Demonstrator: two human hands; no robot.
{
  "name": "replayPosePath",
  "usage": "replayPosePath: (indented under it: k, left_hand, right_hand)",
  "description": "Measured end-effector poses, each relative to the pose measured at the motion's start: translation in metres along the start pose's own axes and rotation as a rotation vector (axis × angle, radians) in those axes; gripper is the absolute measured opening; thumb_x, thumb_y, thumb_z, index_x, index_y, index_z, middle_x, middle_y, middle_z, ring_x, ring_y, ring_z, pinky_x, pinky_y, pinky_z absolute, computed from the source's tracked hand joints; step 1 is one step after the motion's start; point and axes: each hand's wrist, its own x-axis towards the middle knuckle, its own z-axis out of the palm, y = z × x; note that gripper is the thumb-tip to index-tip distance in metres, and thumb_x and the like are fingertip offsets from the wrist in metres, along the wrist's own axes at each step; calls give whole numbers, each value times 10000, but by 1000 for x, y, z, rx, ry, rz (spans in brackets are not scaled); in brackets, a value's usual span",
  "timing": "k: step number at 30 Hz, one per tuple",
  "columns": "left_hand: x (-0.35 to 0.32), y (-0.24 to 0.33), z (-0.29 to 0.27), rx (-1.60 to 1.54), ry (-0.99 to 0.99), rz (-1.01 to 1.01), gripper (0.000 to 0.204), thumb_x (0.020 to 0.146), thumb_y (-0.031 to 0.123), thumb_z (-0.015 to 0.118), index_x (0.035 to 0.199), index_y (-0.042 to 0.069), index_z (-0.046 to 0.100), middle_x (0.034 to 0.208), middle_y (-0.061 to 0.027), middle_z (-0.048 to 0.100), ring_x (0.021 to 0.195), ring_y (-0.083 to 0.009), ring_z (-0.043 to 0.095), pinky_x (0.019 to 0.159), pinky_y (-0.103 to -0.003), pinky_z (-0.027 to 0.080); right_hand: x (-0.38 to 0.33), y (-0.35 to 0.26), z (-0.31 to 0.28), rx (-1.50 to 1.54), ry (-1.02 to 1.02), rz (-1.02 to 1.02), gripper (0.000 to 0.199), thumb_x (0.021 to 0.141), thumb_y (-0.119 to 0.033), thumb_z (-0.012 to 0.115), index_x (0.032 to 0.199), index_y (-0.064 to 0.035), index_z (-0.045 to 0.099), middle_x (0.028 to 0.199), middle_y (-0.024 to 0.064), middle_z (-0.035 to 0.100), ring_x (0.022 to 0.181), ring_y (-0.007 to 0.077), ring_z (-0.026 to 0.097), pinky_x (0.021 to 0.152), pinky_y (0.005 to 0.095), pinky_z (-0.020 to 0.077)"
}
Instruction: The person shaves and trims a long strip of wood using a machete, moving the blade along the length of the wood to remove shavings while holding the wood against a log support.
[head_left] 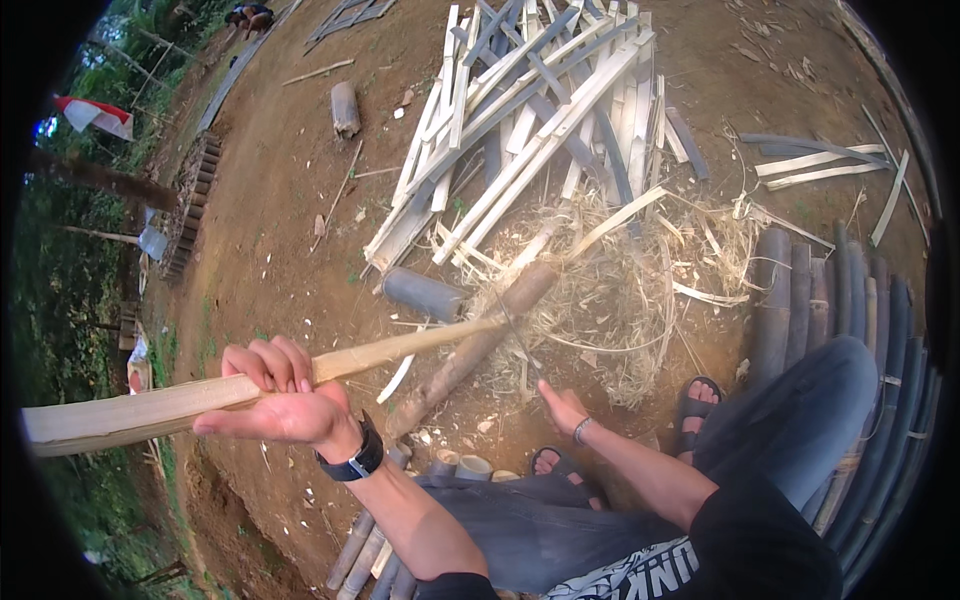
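Note:
My left hand (pixel 285 390), palm turned up, has its fingers curled over a long pale bamboo strip (pixel 400 347). The strip runs from the left edge of the head view, wide there and narrower toward the middle, where its far part passes over a brown log (pixel 470 352) lying on the ground. My right hand (pixel 563 411) is closed round the handle of a knife. Its thin dark blade (pixel 519 338) points away from me and crosses the strip above the log. The handle is mostly hidden in my fist.
Curly bamboo shavings (pixel 620 310) cover the ground beyond the log. Behind them lies a heap of split bamboo strips (pixel 560 110). A short dark bamboo piece (pixel 424 293) rests beside the log. Bamboo poles (pixel 850 300) lie at my right. A log stump (pixel 345 110) is farther off.

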Motion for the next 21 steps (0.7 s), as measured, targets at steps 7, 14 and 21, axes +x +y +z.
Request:
replayPosePath:
  k: [7,14,21]
  left_hand:
    - [0,-4,9,35,15,19,680,816,791,247,601,146,234,458,38,204,377,-62,170,340,-192,115]
    - [3,-3,-7,23,48,22,673,827,780,242,606,145,236,461,34,209,377,-64,165,344,-196,107]
    - [8,-2,-9,-50,-8,-2,656,845,758,250,611,145,245,469,34,216,383,-61,170,347,-198,104]
  right_hand:
    - [2,0,-8,72,-148,-10,652,855,-660,442,547,-86,433,463,22,442,373,126,440,367,280,336]
    - [-16,-37,-11,236,-158,-360,642,874,-614,453,519,-80,421,468,26,452,381,137,473,376,278,358]
    - [29,15,-28,-283,36,-29,604,769,-600,620,577,-39,505,512,64,513,433,164,522,417,309,404]
